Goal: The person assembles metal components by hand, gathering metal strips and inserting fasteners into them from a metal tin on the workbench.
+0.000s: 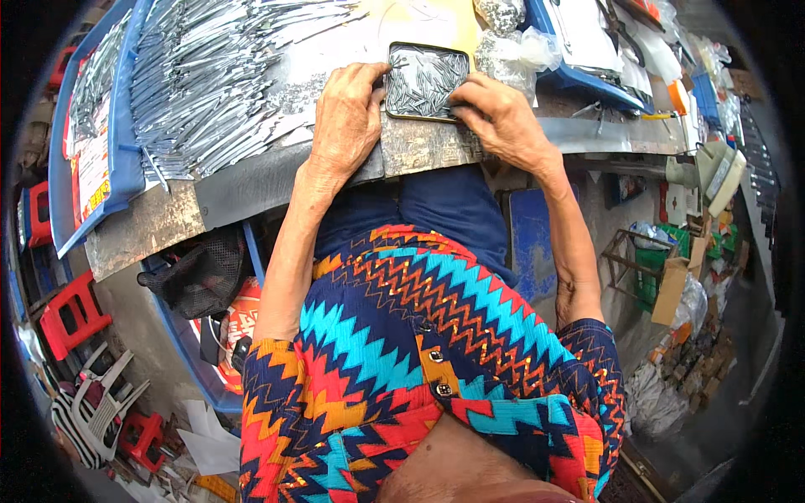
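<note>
A small dark-rimmed rectangular tray (428,118) of short, thin grey metal pins (426,82) lies near the bench's front edge, between my two hands. At its left rim, my left hand (346,113) is closed, thumb and index fingertips drawn together by the upper left corner. Whatever it pinches is too small to make out. Across the tray, my right hand (501,116) reaches over the right rim with curled fingers, its fingertips at the pins. What lies between those fingers is hidden.
Long thin metal rods (210,84) cover the bench's left side, beside a blue tray (126,159). Clear plastic bags (524,54) and another blue tray (587,84) stand to the right. Black sheeting (251,186) covers part of the front edge. A red stool (74,317) stands at lower left.
</note>
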`<act>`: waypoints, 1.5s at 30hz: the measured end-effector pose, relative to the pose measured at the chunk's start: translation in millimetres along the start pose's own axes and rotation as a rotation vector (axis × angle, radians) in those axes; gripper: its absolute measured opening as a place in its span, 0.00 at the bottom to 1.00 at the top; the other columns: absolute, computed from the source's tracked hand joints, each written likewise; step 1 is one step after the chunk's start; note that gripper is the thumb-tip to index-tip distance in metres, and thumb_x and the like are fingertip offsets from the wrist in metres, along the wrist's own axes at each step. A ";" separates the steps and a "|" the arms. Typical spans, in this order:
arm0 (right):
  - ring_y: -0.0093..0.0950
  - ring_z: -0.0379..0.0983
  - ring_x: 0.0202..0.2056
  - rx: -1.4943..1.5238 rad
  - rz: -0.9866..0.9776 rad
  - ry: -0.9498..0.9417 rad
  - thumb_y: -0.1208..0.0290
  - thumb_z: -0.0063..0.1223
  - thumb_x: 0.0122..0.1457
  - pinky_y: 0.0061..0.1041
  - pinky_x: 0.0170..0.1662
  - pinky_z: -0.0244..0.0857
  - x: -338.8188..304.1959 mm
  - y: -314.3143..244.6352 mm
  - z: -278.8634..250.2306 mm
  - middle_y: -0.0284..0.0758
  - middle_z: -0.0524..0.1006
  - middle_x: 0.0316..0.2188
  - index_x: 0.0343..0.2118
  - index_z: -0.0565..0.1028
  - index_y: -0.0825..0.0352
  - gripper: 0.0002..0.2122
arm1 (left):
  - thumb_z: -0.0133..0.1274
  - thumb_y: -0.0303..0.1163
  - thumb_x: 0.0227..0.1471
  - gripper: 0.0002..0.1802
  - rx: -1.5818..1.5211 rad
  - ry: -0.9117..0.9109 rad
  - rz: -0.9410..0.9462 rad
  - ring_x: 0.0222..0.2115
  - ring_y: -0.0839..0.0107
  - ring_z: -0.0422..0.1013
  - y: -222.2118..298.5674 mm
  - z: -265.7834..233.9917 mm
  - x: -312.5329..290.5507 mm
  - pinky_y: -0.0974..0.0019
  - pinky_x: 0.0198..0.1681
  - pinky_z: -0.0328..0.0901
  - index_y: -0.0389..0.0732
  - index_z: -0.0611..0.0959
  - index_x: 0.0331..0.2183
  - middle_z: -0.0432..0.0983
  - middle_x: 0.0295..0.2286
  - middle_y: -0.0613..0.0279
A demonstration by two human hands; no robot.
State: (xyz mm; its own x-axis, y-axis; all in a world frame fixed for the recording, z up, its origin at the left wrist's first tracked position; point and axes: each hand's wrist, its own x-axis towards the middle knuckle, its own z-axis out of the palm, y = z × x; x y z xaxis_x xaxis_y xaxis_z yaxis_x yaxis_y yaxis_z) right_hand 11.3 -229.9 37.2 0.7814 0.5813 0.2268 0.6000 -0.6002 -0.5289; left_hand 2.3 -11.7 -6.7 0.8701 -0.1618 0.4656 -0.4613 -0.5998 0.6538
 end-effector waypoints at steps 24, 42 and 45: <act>0.43 0.70 0.31 -0.088 0.018 0.224 0.77 0.48 0.48 0.36 0.34 0.64 24.6 5.3 24.9 0.44 0.71 0.27 0.30 0.70 0.69 0.06 | 0.50 0.21 0.43 0.15 0.004 0.006 0.007 0.35 0.57 0.68 -0.4 -0.4 0.2 0.61 0.40 0.62 0.37 0.76 0.38 0.73 0.32 0.53; 0.44 0.70 0.29 -0.250 0.055 0.142 0.75 0.48 0.48 0.39 0.32 0.63 29.9 15.2 18.3 0.45 0.70 0.26 0.30 0.69 0.69 0.06 | 0.50 0.21 0.42 0.15 0.020 0.007 0.019 0.36 0.55 0.68 2.1 -0.4 0.2 0.60 0.41 0.62 0.36 0.76 0.37 0.73 0.33 0.52; 0.44 0.70 0.29 -0.218 0.024 0.212 0.75 0.48 0.48 0.39 0.32 0.63 35.9 13.0 25.2 0.44 0.70 0.26 0.29 0.70 0.68 0.05 | 0.50 0.21 0.42 0.15 0.006 -0.001 0.016 0.36 0.55 0.67 3.6 -0.6 1.0 0.60 0.41 0.61 0.36 0.76 0.37 0.73 0.33 0.52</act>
State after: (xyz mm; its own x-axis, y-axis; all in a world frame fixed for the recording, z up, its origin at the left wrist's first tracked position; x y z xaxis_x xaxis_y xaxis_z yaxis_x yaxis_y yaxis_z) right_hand 42.8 -202.9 17.9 0.8006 0.4513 0.3942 0.5854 -0.7295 -0.3537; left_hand 1.4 -13.6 -3.5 0.8629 -0.1716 0.4754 -0.4738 -0.6022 0.6426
